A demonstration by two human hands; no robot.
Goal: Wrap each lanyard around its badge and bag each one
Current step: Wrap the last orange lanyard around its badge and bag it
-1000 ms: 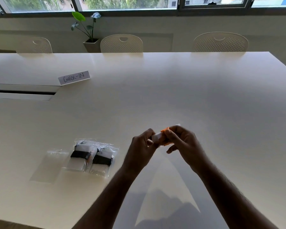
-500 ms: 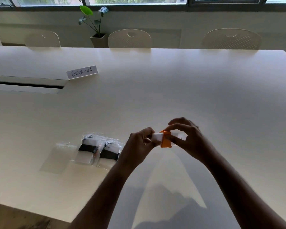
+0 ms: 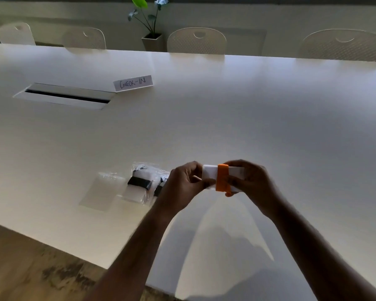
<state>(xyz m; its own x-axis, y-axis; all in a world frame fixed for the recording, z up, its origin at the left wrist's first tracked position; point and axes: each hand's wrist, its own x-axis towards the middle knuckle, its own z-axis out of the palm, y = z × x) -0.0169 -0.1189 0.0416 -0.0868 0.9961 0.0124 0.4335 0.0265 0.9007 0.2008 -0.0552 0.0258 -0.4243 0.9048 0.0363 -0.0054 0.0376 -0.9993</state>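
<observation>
Two hands hold one white badge [image 3: 210, 175] above the near part of the white table [image 3: 248, 109], with an orange lanyard [image 3: 223, 180] wound in a band across its middle. The left hand [image 3: 182, 187] pinches the badge's left end between thumb and curled fingers; the right hand [image 3: 252, 183] curls round the right end, fingers over the top edge and the thumb underneath near the band. A short orange tail pokes out below the band, so the winding looks nearly done but not tucked.

To the left, on the table, lie two bagged badges: one clear bag [image 3: 139, 185] shows a badge banded with a black lanyard, and a second bag [image 3: 161, 183] sits just beside it, partly hidden behind the left hand. An empty clear bag [image 3: 102, 192] lies flat further left, touching the first.

The badge is probably light and fairly stiff, so it should be safe to grip by its short ends. The lanyard is soft fabric that will likely spring loose if released; a thumb should press on the band itself while the other hand fetches the bag. That bag looks thin and slippery, best opened by pinching its mouth.

Farther off stand a CHECK-IN sign [image 3: 133, 83] and a potted plant [image 3: 151, 25].
</observation>
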